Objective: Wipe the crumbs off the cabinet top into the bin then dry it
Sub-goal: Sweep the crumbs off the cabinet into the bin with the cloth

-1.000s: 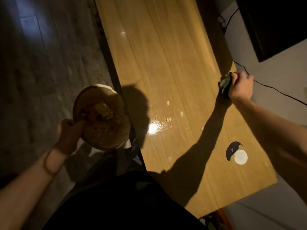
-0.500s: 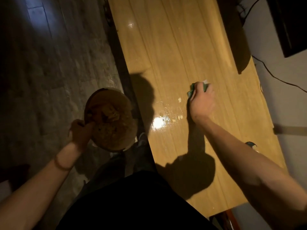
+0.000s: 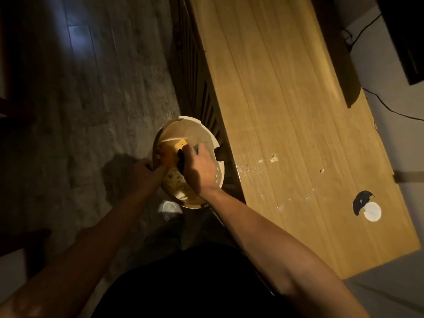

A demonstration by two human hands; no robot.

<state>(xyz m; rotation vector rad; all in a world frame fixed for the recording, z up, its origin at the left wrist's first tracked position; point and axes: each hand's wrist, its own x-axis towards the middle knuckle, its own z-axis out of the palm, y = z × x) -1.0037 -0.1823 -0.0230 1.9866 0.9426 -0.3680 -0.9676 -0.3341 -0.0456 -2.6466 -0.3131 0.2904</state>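
Shaking crumbs off into the bin (image 3: 206, 131): right hand (image 3: 200, 167) is over the bin mouth, fingers curled round a green cloth (image 3: 195, 149). Left hand (image 3: 143, 168) grips the bin rim, holding it just beside the front edge of the tabletop (image 3: 286, 99). To do it well, keep the cloth low inside the bin and the rim tight under the edge. Several crumbs (image 3: 273, 158) lie on the wet patch (image 3: 250, 171), so more passes look needed; drying not yet started.
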